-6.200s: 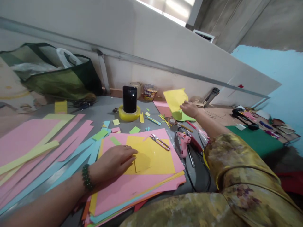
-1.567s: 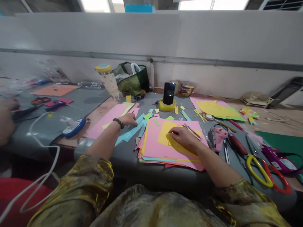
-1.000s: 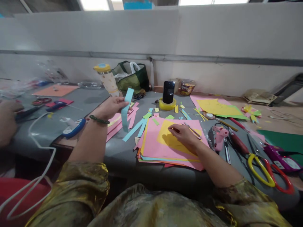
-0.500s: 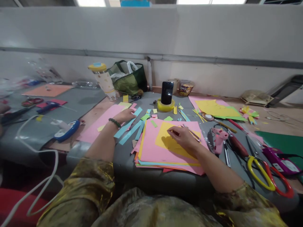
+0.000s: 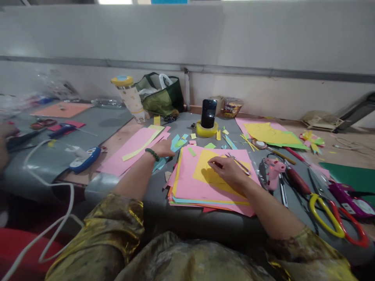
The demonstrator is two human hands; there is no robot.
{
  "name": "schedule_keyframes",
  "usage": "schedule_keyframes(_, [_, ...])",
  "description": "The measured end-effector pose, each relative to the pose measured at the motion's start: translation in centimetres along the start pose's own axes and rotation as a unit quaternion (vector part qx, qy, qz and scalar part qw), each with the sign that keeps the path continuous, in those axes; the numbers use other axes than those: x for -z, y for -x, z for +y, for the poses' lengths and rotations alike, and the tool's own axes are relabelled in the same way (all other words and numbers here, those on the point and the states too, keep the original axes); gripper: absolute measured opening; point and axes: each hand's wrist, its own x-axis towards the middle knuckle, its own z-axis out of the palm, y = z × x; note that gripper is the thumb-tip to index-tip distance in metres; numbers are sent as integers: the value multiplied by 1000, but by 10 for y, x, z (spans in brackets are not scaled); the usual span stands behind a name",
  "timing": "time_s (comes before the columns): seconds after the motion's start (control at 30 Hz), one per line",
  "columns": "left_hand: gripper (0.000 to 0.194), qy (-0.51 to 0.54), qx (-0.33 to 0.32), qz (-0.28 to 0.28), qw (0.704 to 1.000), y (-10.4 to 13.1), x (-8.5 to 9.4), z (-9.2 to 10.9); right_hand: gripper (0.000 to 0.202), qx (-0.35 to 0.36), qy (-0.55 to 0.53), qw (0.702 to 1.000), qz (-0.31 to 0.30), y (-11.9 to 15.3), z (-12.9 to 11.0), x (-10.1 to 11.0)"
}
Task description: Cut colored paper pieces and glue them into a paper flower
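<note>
My left hand (image 5: pixel 163 148), below it a green bead bracelet, lies over blue paper strips (image 5: pixel 160 164) left of the paper stack; its fingertips blur into the scraps, so its grip is unclear. Above the yellow sheet (image 5: pixel 200 168) on the pink-topped stack (image 5: pixel 187 187), my right hand (image 5: pixel 224 167) has thumb and fingertips pressed together; anything between them is too small to make out. Metal tweezers (image 5: pixel 238 163) lie beside its knuckles. Pink sheets with a pale yellow strip (image 5: pixel 140 146) lie to the left.
A phone (image 5: pixel 208 113) stands in a yellow tape roll (image 5: pixel 206 130). On the right are a pink glue gun (image 5: pixel 274 171), scissors (image 5: pixel 326 216) and a purple device (image 5: pixel 351 199). A tumbler (image 5: pixel 130 99), a green bag (image 5: pixel 164 95) and a blue power strip (image 5: pixel 84 160) are at the left.
My left hand has shifted right and slightly nearer, and the blue strips that lay fanned out now sit bunched beneath and around it. My right hand stays over the yellow sheet.
</note>
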Motion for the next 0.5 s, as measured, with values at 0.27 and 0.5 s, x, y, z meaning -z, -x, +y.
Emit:
schedule_keyframes(0.27, [71, -3, 17, 14, 1000, -5, 5, -21, 22, 5, 1, 1000, 2, 0, 0, -1])
schedule_keyframes(0.5, [68, 28, 26, 37, 999, -6, 10, -32, 22, 8, 41, 999, -36, -1, -4, 3])
